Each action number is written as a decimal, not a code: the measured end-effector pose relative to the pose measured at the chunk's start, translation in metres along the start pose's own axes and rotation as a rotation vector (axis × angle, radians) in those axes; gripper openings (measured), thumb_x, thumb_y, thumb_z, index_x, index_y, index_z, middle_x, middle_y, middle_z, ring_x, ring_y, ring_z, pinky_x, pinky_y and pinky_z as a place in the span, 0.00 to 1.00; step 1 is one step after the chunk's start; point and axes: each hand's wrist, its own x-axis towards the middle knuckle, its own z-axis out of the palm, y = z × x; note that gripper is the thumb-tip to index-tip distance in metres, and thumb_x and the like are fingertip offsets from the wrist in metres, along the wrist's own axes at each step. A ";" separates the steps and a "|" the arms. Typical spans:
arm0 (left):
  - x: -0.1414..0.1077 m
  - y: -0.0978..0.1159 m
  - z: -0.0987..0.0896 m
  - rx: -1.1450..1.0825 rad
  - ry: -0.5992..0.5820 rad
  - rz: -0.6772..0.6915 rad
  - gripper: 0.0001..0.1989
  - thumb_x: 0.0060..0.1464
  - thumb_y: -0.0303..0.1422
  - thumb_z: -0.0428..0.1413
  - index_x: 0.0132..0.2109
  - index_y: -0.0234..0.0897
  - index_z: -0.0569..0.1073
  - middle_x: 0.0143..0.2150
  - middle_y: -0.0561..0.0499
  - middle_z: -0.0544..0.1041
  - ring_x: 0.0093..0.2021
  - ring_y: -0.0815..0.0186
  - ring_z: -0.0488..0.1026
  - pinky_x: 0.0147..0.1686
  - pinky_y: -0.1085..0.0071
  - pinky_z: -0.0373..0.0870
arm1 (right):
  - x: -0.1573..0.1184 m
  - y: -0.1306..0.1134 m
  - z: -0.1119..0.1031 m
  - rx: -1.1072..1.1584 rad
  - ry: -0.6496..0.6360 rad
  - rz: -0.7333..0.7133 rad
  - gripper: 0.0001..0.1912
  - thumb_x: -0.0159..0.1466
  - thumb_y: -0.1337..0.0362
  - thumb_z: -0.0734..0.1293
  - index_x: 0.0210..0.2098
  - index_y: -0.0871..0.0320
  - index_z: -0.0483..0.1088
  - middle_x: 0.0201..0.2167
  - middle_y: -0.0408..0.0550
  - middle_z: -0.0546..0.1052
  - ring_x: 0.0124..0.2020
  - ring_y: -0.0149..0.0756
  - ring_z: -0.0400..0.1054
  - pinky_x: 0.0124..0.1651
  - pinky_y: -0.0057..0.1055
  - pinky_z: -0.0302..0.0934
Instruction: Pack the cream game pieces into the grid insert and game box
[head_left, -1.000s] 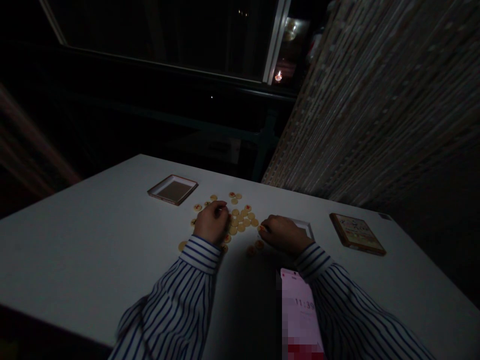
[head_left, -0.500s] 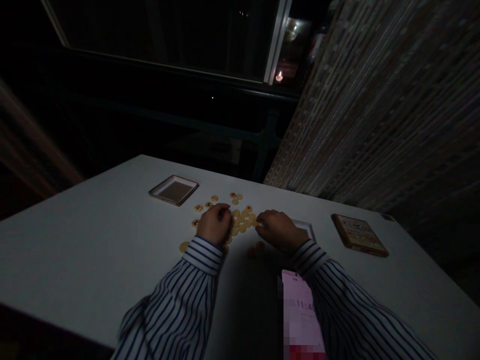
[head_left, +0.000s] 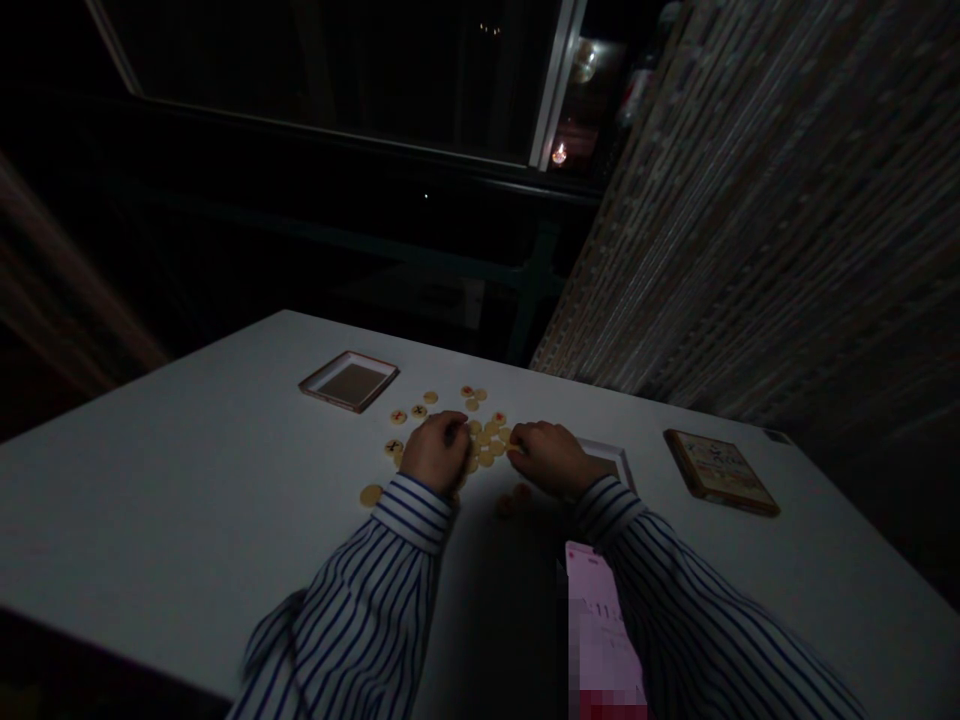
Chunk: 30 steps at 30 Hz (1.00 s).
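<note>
Round, pale wooden Chinese chess pieces [head_left: 488, 442] lie in a cluster between my two hands, several with red or black characters. At the cluster's left side my left hand [head_left: 435, 452] is closed, fingers curled; whether a piece is inside is hidden. My right hand [head_left: 553, 458] is closed at the right side, its fingertips pinched on a chess piece [head_left: 513, 447] at the cluster's edge. More pieces lie scattered left of my left hand, such as one with a red mark [head_left: 398, 417]. A few darker pieces [head_left: 514, 500] sit in shadow below my right hand.
A shallow open box [head_left: 349, 382] stands at the back left of the white table [head_left: 187, 480]. Another pale tray [head_left: 619, 460] is partly behind my right hand. A printed box [head_left: 721, 472] lies far right. A lit phone [head_left: 600, 610] is near my right forearm; a bead curtain [head_left: 675, 220] hangs behind.
My right hand has shifted very slightly left, and my left hand has turned a little at the edge of the cluster. The pieces look almost unchanged.
</note>
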 end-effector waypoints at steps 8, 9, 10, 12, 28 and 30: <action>-0.002 0.010 -0.003 0.058 -0.031 0.007 0.11 0.51 0.34 0.49 0.39 0.37 0.73 0.38 0.47 0.77 0.40 0.63 0.73 0.41 0.68 0.67 | -0.001 0.009 -0.004 0.187 0.083 0.024 0.15 0.59 0.56 0.59 0.37 0.57 0.70 0.33 0.49 0.75 0.33 0.36 0.67 0.33 0.28 0.54; -0.003 0.011 -0.003 0.060 -0.034 0.010 0.11 0.51 0.34 0.49 0.39 0.37 0.73 0.38 0.48 0.77 0.40 0.63 0.72 0.41 0.68 0.67 | 0.000 0.011 -0.004 0.247 0.096 0.027 0.14 0.58 0.56 0.59 0.36 0.57 0.70 0.32 0.49 0.75 0.32 0.34 0.67 0.32 0.27 0.54; -0.003 0.012 -0.003 0.059 -0.038 0.015 0.11 0.51 0.34 0.49 0.39 0.37 0.73 0.39 0.48 0.77 0.40 0.63 0.72 0.41 0.69 0.68 | 0.000 0.013 -0.004 0.317 0.105 0.029 0.13 0.58 0.56 0.59 0.35 0.58 0.70 0.31 0.48 0.76 0.31 0.33 0.67 0.31 0.26 0.55; -0.003 0.013 -0.003 0.052 -0.053 0.030 0.11 0.51 0.34 0.49 0.39 0.37 0.73 0.39 0.48 0.77 0.40 0.64 0.73 0.41 0.69 0.68 | 0.001 0.017 -0.003 0.474 0.106 0.031 0.12 0.57 0.57 0.61 0.33 0.58 0.70 0.28 0.46 0.75 0.28 0.31 0.67 0.30 0.25 0.55; -0.008 0.015 0.009 0.040 -0.117 0.248 0.13 0.48 0.32 0.54 0.43 0.35 0.72 0.40 0.46 0.76 0.42 0.62 0.72 0.45 0.66 0.68 | 0.003 0.016 -0.009 1.206 0.007 0.061 0.10 0.51 0.62 0.64 0.29 0.63 0.70 0.25 0.45 0.73 0.26 0.28 0.64 0.32 0.26 0.59; -0.008 0.017 0.011 0.041 -0.111 0.298 0.14 0.48 0.32 0.54 0.44 0.34 0.71 0.41 0.46 0.76 0.43 0.62 0.71 0.45 0.65 0.68 | 0.002 0.015 -0.010 1.230 -0.012 0.055 0.10 0.51 0.62 0.64 0.29 0.63 0.70 0.24 0.44 0.72 0.25 0.27 0.64 0.31 0.26 0.59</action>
